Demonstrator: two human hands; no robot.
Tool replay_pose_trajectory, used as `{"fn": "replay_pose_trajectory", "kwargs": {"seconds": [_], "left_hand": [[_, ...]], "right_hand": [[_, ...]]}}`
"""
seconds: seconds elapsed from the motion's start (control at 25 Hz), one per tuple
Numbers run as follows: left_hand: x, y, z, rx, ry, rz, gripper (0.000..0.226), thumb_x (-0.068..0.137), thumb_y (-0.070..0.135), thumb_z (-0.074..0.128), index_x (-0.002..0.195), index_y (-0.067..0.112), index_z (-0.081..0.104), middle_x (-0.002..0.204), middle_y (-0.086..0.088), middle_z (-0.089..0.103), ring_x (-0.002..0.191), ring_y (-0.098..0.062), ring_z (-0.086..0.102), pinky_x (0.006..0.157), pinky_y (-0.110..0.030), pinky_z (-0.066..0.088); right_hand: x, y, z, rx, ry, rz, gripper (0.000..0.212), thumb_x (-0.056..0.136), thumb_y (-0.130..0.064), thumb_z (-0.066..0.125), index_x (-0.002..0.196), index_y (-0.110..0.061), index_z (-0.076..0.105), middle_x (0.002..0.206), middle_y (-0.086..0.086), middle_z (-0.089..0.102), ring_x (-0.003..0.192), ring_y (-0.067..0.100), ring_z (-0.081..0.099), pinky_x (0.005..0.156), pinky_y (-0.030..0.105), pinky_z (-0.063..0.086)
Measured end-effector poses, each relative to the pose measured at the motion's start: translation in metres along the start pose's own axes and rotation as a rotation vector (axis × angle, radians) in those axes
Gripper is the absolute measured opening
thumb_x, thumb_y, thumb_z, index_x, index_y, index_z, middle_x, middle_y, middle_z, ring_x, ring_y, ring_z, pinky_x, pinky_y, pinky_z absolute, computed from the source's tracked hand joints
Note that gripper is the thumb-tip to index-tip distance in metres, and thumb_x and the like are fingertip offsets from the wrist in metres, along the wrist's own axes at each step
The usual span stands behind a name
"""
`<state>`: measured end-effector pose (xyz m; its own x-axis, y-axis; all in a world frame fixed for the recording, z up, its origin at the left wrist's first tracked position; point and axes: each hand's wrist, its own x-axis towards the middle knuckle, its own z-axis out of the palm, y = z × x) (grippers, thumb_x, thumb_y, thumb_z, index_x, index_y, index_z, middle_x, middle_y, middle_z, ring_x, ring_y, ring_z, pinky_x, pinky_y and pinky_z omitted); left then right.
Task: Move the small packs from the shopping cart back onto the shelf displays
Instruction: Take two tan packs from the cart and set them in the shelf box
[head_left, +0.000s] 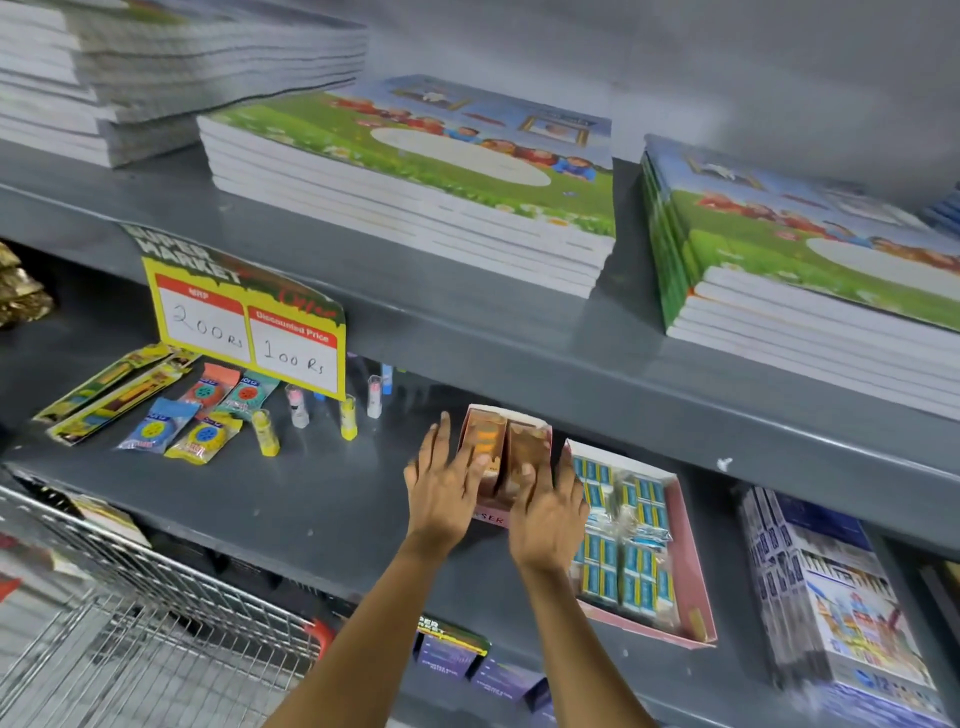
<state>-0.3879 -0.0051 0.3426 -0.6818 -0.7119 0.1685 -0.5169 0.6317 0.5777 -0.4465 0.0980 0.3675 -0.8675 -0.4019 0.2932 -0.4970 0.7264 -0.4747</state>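
Two brown-orange small packs (511, 447) stand side by side in a pink display box (493, 517) on the grey middle shelf (322, 499). My left hand (444, 483) presses on the left pack with fingers spread. My right hand (545, 512) rests its fingers on the right pack, covering the box's front right corner. Neither hand is wrapped around a pack. The wire shopping cart (156, 639) sits at the lower left; what it holds is blurred.
A larger pink tray of blue-yellow eraser packs (631, 540) lies right of the box. Glue sticks (266, 432), sharpener packets (208, 421) and a yellow price sign (249, 332) are to the left. Notebook stacks (415, 176) fill the upper shelf. Boxed sets (836, 597) stand at the right.
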Motion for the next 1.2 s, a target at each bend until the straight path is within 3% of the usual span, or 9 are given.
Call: {"fn": "replay_pose_trajectory", "kwargs": {"seconds": [0.12, 0.36, 0.4, 0.52, 0.68, 0.76, 0.92, 1.08, 1.2], "left_hand": [[-0.006, -0.005, 0.002, 0.106, 0.010, 0.033, 0.052, 0.097, 0.045, 0.024, 0.145, 0.036, 0.008, 0.159, -0.006, 0.001, 0.146, -0.021, -0.002, 0.113, -0.048, 0.013], [0.004, 0.000, -0.001, 0.295, -0.030, 0.084, 0.057, 0.094, 0.051, 0.015, 0.142, 0.034, -0.008, 0.159, -0.006, 0.001, 0.145, -0.024, -0.006, 0.116, -0.048, 0.006], [0.004, 0.001, -0.003, 0.322, -0.009, 0.100, 0.058, 0.093, 0.051, 0.014, 0.144, 0.031, -0.003, 0.159, -0.006, 0.007, 0.146, -0.025, 0.000, 0.116, -0.048, 0.011], [-0.002, 0.001, -0.010, 0.380, 0.053, 0.243, 0.056, 0.091, 0.045, 0.023, 0.139, 0.021, 0.038, 0.145, -0.007, 0.044, 0.134, -0.025, 0.039, 0.104, -0.046, 0.039], [-0.003, -0.003, -0.013, 0.401, 0.045, 0.325, 0.050, 0.091, 0.042, 0.027, 0.131, 0.023, 0.050, 0.137, -0.007, 0.054, 0.128, -0.025, 0.048, 0.099, -0.046, 0.044], [-0.001, 0.000, -0.013, 0.374, 0.009, 0.300, 0.051, 0.092, 0.042, 0.024, 0.133, 0.024, 0.047, 0.141, -0.010, 0.049, 0.132, -0.028, 0.042, 0.104, -0.048, 0.039], [0.001, -0.002, -0.006, 0.300, -0.056, 0.255, 0.054, 0.093, 0.044, 0.013, 0.145, 0.030, 0.020, 0.157, -0.008, 0.015, 0.145, -0.027, 0.005, 0.116, -0.046, 0.009], [0.003, -0.004, -0.003, 0.330, -0.085, 0.218, 0.051, 0.099, 0.042, 0.022, 0.146, 0.033, 0.005, 0.159, -0.005, 0.000, 0.145, -0.023, -0.008, 0.117, -0.044, 0.003], [0.001, -0.003, -0.009, 0.334, -0.069, 0.197, 0.055, 0.096, 0.046, 0.017, 0.146, 0.031, 0.003, 0.159, -0.006, 0.000, 0.145, -0.024, -0.007, 0.117, -0.045, 0.005]], "right_hand": [[-0.006, 0.011, 0.003, -0.146, -0.077, -0.071, 0.051, 0.095, -0.023, 0.044, 0.142, -0.013, 0.027, 0.149, 0.017, 0.033, 0.135, 0.034, 0.032, 0.109, 0.046, 0.028], [0.004, 0.015, 0.010, -0.212, -0.124, -0.078, 0.050, 0.099, -0.027, 0.034, 0.144, -0.015, 0.017, 0.153, 0.013, 0.024, 0.141, 0.031, 0.018, 0.115, 0.045, 0.015], [0.006, 0.016, 0.010, -0.221, -0.120, -0.086, 0.050, 0.099, -0.028, 0.033, 0.145, -0.015, 0.016, 0.154, 0.012, 0.023, 0.142, 0.030, 0.017, 0.115, 0.045, 0.013], [0.006, 0.021, 0.008, -0.218, -0.120, -0.145, 0.051, 0.099, -0.032, 0.029, 0.145, -0.016, 0.014, 0.154, 0.009, 0.023, 0.142, 0.028, 0.015, 0.115, 0.043, 0.009], [0.007, 0.023, 0.008, -0.250, -0.170, -0.207, 0.049, 0.100, -0.031, 0.026, 0.145, -0.018, 0.012, 0.155, 0.007, 0.021, 0.143, 0.026, 0.012, 0.116, 0.042, 0.008], [0.010, 0.022, 0.008, -0.248, -0.175, -0.199, 0.049, 0.100, -0.031, 0.027, 0.145, -0.018, 0.013, 0.155, 0.007, 0.021, 0.143, 0.026, 0.012, 0.116, 0.043, 0.008], [0.010, 0.023, 0.008, -0.241, -0.183, -0.208, 0.050, 0.100, -0.031, 0.029, 0.145, -0.018, 0.012, 0.155, 0.008, 0.020, 0.143, 0.027, 0.012, 0.116, 0.043, 0.008], [0.012, 0.022, 0.008, -0.232, -0.192, -0.210, 0.049, 0.100, -0.032, 0.027, 0.145, -0.019, 0.014, 0.155, 0.007, 0.022, 0.143, 0.027, 0.013, 0.116, 0.044, 0.010], [0.010, 0.019, 0.006, -0.205, -0.163, -0.211, 0.049, 0.099, -0.028, 0.033, 0.144, -0.017, 0.018, 0.154, 0.010, 0.024, 0.142, 0.030, 0.016, 0.115, 0.045, 0.013]]}}
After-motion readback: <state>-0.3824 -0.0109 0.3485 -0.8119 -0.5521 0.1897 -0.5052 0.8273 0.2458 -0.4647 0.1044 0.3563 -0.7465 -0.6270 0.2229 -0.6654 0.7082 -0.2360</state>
